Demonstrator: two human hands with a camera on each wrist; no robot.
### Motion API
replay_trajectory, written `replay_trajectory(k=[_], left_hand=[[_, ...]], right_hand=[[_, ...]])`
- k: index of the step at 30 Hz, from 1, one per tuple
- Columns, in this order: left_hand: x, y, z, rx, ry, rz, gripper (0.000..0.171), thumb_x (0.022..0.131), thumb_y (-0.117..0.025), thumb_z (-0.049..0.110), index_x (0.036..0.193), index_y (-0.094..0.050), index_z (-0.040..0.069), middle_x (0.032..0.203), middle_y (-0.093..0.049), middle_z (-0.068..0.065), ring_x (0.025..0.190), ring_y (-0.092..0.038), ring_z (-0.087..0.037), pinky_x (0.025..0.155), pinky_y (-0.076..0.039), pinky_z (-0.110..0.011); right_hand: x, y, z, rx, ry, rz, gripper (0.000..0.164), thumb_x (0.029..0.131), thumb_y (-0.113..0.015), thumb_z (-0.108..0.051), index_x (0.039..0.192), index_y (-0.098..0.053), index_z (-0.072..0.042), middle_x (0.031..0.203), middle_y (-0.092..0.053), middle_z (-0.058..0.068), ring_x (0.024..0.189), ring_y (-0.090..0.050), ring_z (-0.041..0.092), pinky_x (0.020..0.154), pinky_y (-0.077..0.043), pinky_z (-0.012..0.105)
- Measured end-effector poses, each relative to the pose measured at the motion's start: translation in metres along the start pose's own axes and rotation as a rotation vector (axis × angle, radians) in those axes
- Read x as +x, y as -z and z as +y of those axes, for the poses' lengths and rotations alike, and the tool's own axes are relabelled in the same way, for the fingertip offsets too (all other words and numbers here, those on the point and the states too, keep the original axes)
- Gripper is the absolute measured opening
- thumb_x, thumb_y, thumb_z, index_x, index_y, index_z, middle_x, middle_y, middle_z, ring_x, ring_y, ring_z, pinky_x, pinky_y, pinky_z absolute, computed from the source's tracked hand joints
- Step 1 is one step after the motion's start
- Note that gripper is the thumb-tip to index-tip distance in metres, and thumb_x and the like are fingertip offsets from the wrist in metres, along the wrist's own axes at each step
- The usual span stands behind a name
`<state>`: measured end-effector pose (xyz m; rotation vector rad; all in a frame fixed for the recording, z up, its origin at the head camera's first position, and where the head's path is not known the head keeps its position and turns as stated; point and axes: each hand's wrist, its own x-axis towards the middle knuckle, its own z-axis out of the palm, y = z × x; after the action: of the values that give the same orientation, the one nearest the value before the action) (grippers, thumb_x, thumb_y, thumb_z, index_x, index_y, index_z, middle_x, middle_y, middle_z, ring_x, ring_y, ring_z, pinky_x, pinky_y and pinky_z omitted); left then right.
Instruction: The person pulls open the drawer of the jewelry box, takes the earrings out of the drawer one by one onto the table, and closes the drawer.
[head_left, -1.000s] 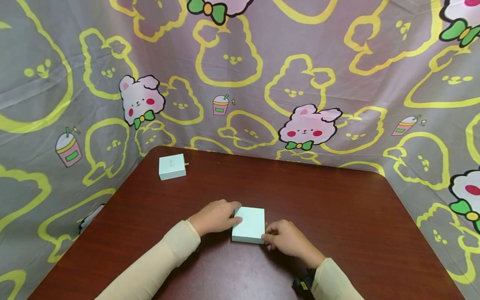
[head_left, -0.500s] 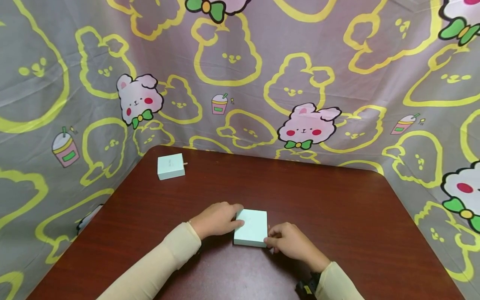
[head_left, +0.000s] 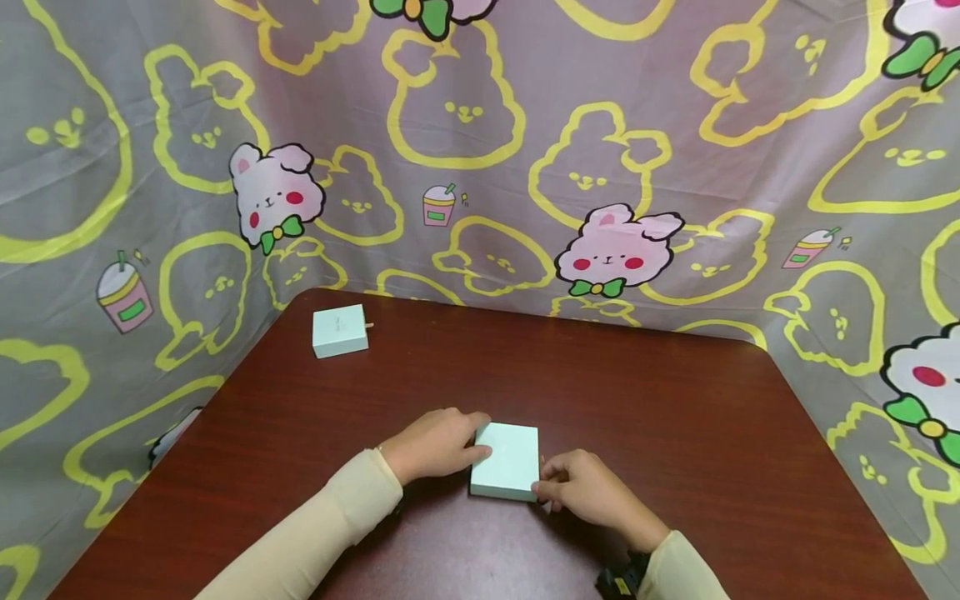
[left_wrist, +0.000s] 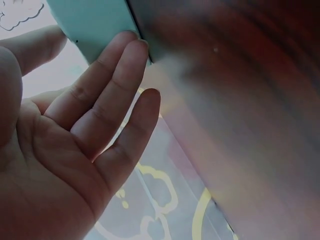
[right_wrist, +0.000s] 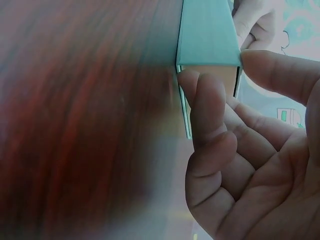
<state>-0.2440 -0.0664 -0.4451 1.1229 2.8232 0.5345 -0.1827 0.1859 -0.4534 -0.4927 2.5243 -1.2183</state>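
A pale mint, flat square box (head_left: 506,461) lies on the table between both hands. My left hand (head_left: 438,446) holds its left side, thumb over the top and fingers along the side. The left wrist view shows those fingertips against the mint side wall (left_wrist: 95,22) of the box. At the near right corner, my right hand (head_left: 585,487) grips the box with the thumb at the top edge and the other fingers curled. Its end (right_wrist: 210,75) shows a cream inner part framed by the mint sleeve in the right wrist view; fingertips partly hide it.
A second mint box (head_left: 340,331) with a small ribbon tab on its right side sits at the back left of the dark red-brown table (head_left: 637,392). Patterned curtain cloth (head_left: 480,183) hangs along the back and both sides.
The near box and both hands have shifted slightly right and toward the person. Both hands keep their hold on it; the head view itself has also moved a little.
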Motion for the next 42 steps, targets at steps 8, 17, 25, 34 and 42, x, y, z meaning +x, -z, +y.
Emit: replay_trajectory(k=[8, 17, 25, 34, 42], left_hand=[[-0.003, -0.002, 0.003, -0.005, -0.018, 0.003, 0.041, 0.093, -0.065, 0.035, 0.122, -0.062, 0.006, 0.063, -0.049, 0.009, 0.055, -0.043, -0.005, 0.055, -0.041, -0.024], [-0.005, -0.004, 0.003, -0.04, -0.016, -0.005, 0.045, 0.094, -0.065, 0.034, 0.127, -0.06, 0.004, 0.066, -0.05, 0.011, 0.056, -0.044, -0.004, 0.058, -0.042, -0.024], [-0.006, -0.007, 0.0, -0.058, 0.001, -0.01, 0.048, 0.094, -0.064, 0.036, 0.13, -0.058, 0.004, 0.069, -0.052, 0.011, 0.058, -0.046, -0.004, 0.059, -0.043, -0.024], [-0.005, -0.007, 0.0, -0.061, 0.011, -0.009, 0.047, 0.094, -0.064, 0.037, 0.13, -0.056, 0.008, 0.079, -0.059, 0.007, 0.063, -0.05, -0.006, 0.062, -0.045, -0.026], [-0.007, -0.002, 0.0, -0.086, 0.051, -0.063, 0.06, 0.092, -0.063, 0.047, 0.139, -0.049, 0.011, 0.105, -0.065, 0.0, 0.084, -0.058, -0.007, 0.077, -0.05, -0.031]], right_hand=[[-0.003, 0.001, 0.001, -0.022, 0.008, -0.009, 0.021, 0.09, -0.07, -0.027, 0.078, -0.069, -0.01, 0.065, -0.065, -0.001, 0.059, -0.062, 0.018, 0.051, -0.044, 0.027], [-0.005, 0.002, 0.003, -0.008, 0.013, -0.029, 0.019, 0.089, -0.071, -0.026, 0.078, -0.069, -0.01, 0.066, -0.066, -0.001, 0.06, -0.063, 0.018, 0.052, -0.045, 0.028], [-0.002, 0.002, 0.003, 0.016, -0.001, -0.043, 0.018, 0.088, -0.072, -0.026, 0.079, -0.07, -0.01, 0.067, -0.066, 0.001, 0.06, -0.063, 0.019, 0.052, -0.044, 0.028], [-0.003, 0.007, 0.005, 0.016, 0.02, -0.055, 0.019, 0.088, -0.072, -0.027, 0.081, -0.07, -0.01, 0.07, -0.067, 0.0, 0.061, -0.064, 0.02, 0.052, -0.045, 0.028], [-0.002, 0.014, 0.009, 0.024, 0.023, -0.028, 0.02, 0.093, -0.067, -0.028, 0.087, -0.073, -0.01, 0.073, -0.068, 0.001, 0.062, -0.065, 0.02, 0.056, -0.048, 0.028]])
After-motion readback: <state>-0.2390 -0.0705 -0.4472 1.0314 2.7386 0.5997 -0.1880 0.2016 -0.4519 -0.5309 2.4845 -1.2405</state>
